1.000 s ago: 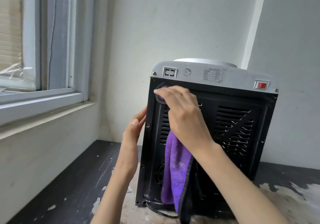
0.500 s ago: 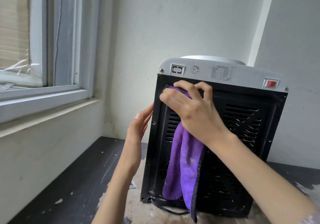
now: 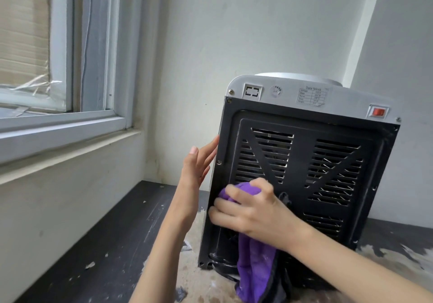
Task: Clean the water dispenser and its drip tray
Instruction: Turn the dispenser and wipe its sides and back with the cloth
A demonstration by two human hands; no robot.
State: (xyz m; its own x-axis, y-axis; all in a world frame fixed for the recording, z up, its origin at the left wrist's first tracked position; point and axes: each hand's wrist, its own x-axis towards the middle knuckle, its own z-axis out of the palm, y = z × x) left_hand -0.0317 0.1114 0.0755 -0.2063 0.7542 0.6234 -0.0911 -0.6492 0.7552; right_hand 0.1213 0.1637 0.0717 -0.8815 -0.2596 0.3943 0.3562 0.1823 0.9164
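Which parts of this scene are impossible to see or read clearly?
Head view only:
- Drip tray and taps: hidden behind the water dispenser, which shows its back.
- Rating label: print too small.
- Purple cloth: lower end cut off by the bottom edge.
- Right hand: fingers motion-blurred.
- Power cord: mostly hidden by the cloth.

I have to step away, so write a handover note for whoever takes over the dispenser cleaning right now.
Left hand: open, flat against the left side of the water dispenser, steadying it.
Right hand: grips the purple cloth, pressing it on the lower left of the black vented back panel; the cloth's tail hangs down to the table.
The dispenser stands upright, back facing you.
Done: back-panel wiping is under way.
Left: the rest of the panel, the grey top with the red switch, the other sides, and the drip tray, which is not in view.
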